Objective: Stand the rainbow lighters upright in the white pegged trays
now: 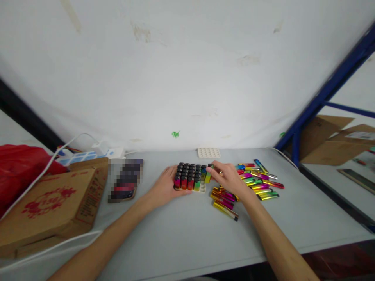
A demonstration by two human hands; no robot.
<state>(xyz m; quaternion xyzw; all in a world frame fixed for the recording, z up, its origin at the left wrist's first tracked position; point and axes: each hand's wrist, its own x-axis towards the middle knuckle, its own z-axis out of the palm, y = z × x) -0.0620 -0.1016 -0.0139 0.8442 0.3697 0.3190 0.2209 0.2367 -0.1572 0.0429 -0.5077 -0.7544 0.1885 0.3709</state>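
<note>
Rows of upright lighters with black tops stand in a white holder tray in front of me. My left hand wraps around the tray's left side, its thumb along the front edge. Between the fingertips of my right hand is a yellow-green lighter, held nearly upright at the tray's right side. Whether its lower end touches the tray, I cannot tell. Loose shiny lighters in many colours lie right of my right hand, and several more lie beneath and in front of it.
A second white holder tray lies near the wall. To the left are a phone, partly blurred out, a cardboard box, a red bag and a white cable. Blue shelf posts and open cartons stand at right.
</note>
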